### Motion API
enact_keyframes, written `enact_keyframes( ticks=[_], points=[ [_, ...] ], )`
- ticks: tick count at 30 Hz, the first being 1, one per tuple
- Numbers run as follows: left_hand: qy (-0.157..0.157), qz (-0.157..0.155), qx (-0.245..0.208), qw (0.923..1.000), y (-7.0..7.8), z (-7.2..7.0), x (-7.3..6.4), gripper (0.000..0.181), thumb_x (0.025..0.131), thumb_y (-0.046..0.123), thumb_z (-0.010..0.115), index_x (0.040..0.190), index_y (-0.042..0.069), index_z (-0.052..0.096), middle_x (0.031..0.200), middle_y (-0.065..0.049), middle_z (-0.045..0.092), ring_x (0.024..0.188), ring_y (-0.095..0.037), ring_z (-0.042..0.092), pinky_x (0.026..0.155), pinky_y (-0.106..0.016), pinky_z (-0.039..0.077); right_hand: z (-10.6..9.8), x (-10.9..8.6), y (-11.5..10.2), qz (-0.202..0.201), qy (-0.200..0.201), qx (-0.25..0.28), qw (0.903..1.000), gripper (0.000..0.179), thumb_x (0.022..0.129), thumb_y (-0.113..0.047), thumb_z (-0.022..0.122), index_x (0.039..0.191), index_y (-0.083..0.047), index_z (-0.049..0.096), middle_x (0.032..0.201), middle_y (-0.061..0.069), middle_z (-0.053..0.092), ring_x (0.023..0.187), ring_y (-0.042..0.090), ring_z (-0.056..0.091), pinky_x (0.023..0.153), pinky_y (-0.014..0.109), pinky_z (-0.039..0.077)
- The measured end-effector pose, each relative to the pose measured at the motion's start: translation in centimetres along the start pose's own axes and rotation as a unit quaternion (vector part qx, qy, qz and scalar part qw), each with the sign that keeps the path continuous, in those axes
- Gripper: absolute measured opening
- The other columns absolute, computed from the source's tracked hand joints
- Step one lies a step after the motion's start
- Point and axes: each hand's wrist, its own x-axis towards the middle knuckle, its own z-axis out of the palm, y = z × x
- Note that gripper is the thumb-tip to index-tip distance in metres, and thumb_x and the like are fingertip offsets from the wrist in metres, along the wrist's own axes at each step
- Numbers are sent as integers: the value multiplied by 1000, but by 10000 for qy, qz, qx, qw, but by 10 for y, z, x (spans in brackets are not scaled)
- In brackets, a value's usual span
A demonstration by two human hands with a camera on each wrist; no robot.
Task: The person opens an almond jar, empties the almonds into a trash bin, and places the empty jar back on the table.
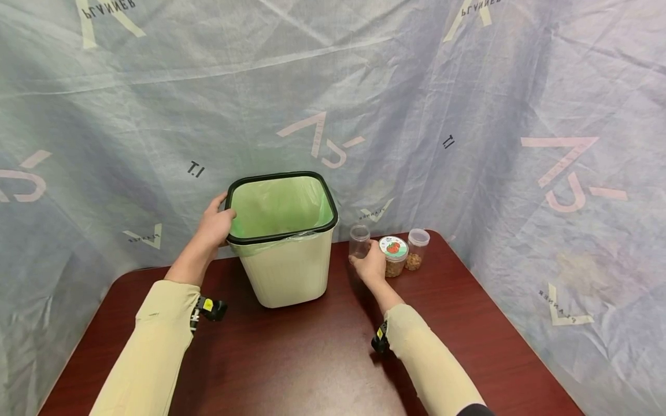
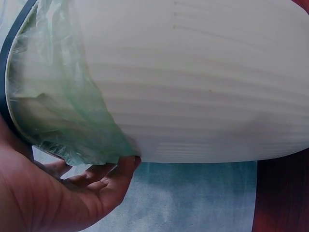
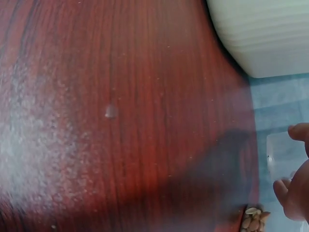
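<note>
A cream trash bin (image 1: 291, 268) with a black rim and a green liner bag (image 1: 283, 202) stands on the table. My left hand (image 1: 214, 228) grips its left rim, thumb over the top; in the left wrist view the fingers (image 2: 120, 181) lie along the outside wall, touching the liner. My right hand (image 1: 370, 264) holds a clear plastic jar (image 1: 359, 245) to the right of the bin, near the table's back edge. Part of that jar is hidden by the hand. Beside it stand a jar with a tomato-print lid (image 1: 393, 247) and a jar with a translucent lid (image 1: 418, 248), both containing brown pieces.
The dark red wooden table (image 1: 291, 358) reaches back to a grey printed curtain (image 1: 250, 104), which hangs close behind the bin and jars. The curtain continues along both sides. In the right wrist view some nuts (image 3: 254, 220) show at the lower edge.
</note>
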Motion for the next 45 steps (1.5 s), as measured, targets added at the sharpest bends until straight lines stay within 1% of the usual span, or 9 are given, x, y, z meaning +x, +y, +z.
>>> enact_keyframes(
  ticks=[8,16,18,23,26,31,39,41,45],
  points=[
    [-5,-6,-13,10000,2,-1,0,65,101,17,32,158,25,2,64,4,47,40,-7,28,46,-30,37,7,-2,8,5,6,-151,9999,66,72,-22,87,125,-5,51,117,20,63,104,37,61,87,46,48],
    [6,20,-26,10000,2,-1,-1,64,101,18,33,158,25,3,66,4,48,40,-7,27,45,-29,36,8,-4,13,25,-119,-175,9998,67,73,-21,86,127,-3,50,118,22,61,106,38,60,88,48,48],
    [19,27,-19,10000,2,0,-2,64,101,18,33,158,25,4,70,3,50,41,-7,26,45,-29,36,9,-4,15,64,-128,-216,9997,67,74,-22,86,127,-4,50,118,22,61,106,38,60,88,48,48],
    [20,-41,5,10000,1,1,-1,64,101,18,33,158,27,4,68,4,48,41,-7,26,46,-30,37,11,-5,21,140,-143,-302,9993,66,74,-23,86,126,-5,50,117,21,62,104,38,61,85,49,48],
    [46,-81,-5,10000,0,1,0,65,101,17,33,158,27,4,59,6,41,40,-7,25,47,-29,37,12,-6,21,131,-202,-294,9993,67,75,-24,85,127,-4,48,117,22,62,104,38,61,85,49,48],
    [73,-57,-23,10000,1,0,0,66,100,16,33,158,26,5,55,8,36,40,-6,25,46,-28,36,14,-11,22,161,-290,-364,9988,70,76,-24,84,130,-3,46,117,23,61,104,39,60,86,50,48],
    [133,-51,-55,9999,0,-1,1,67,99,15,34,158,25,6,59,8,41,41,-6,26,47,-28,37,5,-29,20,50,-333,-466,9983,72,76,-23,84,131,1,46,115,23,61,101,40,61,83,50,49],
    [149,-38,-78,9999,0,0,1,67,98,15,35,158,26,7,62,6,43,41,-6,26,47,-28,37,0,-33,19,12,-259,-508,9984,69,75,-23,84,128,2,49,114,23,62,101,40,61,83,51,49],
    [152,-43,-118,9998,0,-1,0,68,98,15,36,158,26,7,74,2,49,42,-5,28,49,-28,39,-13,-40,16,-43,-172,-688,9975,56,75,-26,84,116,0,57,107,20,65,95,40,63,79,51,49]
  ],
)
